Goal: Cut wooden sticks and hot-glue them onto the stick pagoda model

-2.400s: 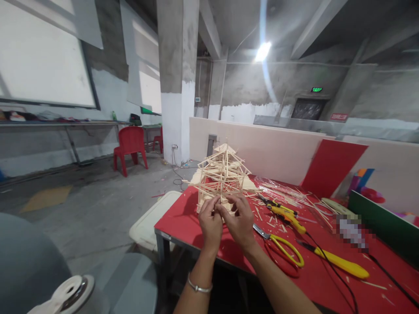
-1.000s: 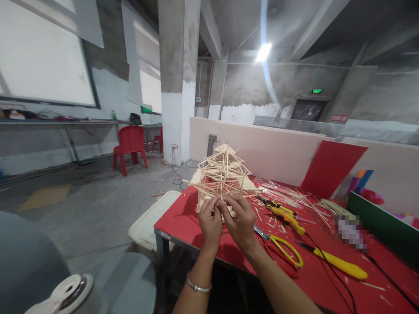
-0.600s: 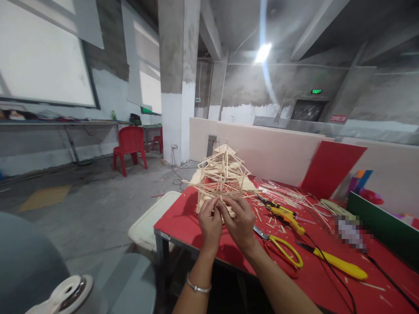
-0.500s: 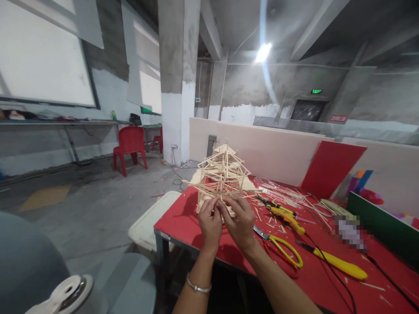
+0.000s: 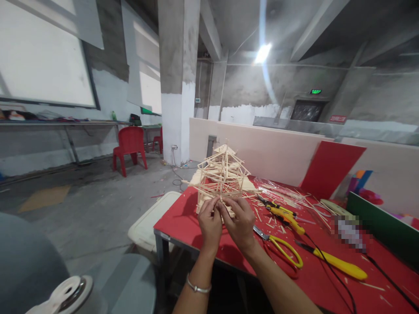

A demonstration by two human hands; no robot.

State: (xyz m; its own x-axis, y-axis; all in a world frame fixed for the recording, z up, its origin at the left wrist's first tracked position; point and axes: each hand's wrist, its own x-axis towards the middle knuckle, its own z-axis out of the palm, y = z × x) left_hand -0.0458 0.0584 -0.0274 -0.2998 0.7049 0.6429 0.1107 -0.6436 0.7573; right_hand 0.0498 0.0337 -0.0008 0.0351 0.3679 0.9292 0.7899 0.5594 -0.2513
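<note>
"How does the model (image 5: 225, 170) look?"
"Like a little tiered tower of pale, slim sticks, just left of centre. The frame is open, crossing at angles, and it narrows to a pointed top."
"And the hands?"
"The left hand (image 5: 211, 220) and right hand (image 5: 240, 220) are at its lower front, fingers curled in, tips nearly meeting. Whether they pinch a stick, I can't tell."
"What's it standing on?"
"A table (image 5: 178, 220) with a flat red top and a grey metal leg. Stick offcuts litter it right of the model, near shears (image 5: 269, 238) with one yellow and one red loop."
"Any containers?"
"A rounded cup (image 5: 67, 291), lower left; its white lid hides the inside. Crinkled clear plastic (image 5: 281, 188) lies right of centre among long sticks; whether any are inside is unclear."
</note>
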